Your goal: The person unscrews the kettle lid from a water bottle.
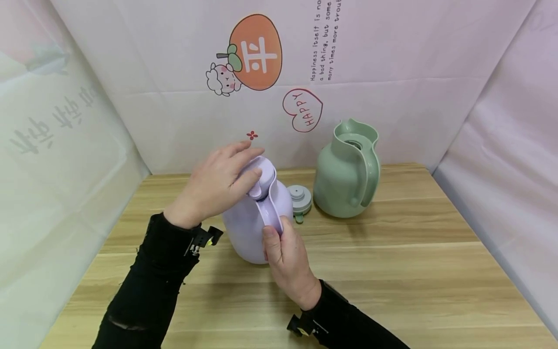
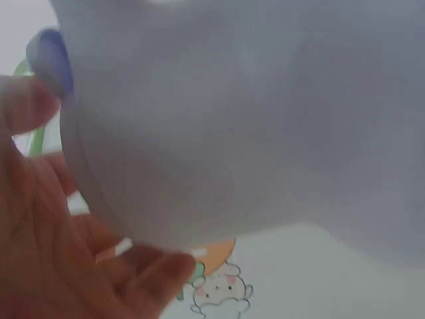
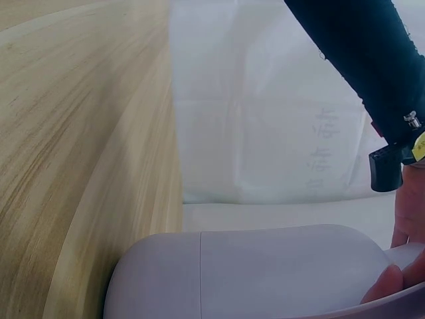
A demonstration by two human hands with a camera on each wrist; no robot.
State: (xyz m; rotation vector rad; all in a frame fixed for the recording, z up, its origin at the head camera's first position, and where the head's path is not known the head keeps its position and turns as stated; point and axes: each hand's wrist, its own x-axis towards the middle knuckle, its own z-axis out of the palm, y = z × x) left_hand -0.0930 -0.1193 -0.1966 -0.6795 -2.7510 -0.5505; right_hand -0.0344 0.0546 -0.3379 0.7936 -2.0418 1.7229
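A lilac thermos jug (image 1: 244, 228) stands on the table in front of me, its lilac lid (image 1: 263, 177) seated in the mouth. My right hand (image 1: 289, 266) grips the jug's handle (image 1: 271, 213), thumb laid along it. Over the top of the jug reaches my left hand (image 1: 218, 182), fingers extended past the lid and thumb against the lid's upper face. In the left wrist view the pale jug body (image 2: 232, 133) fills most of the picture, with the left hand (image 2: 66, 246) spread beside its rim. The right wrist view shows the jug's side (image 3: 265, 269) and its base near the tabletop.
A green thermos jug (image 1: 340, 179) with an uncovered mouth stands to the right. Between the two jugs lies a grey-and-green stopper lid (image 1: 300, 198), underside up. White printed cloth (image 1: 392, 106) rises behind the wooden table (image 1: 418, 252) and at both sides.
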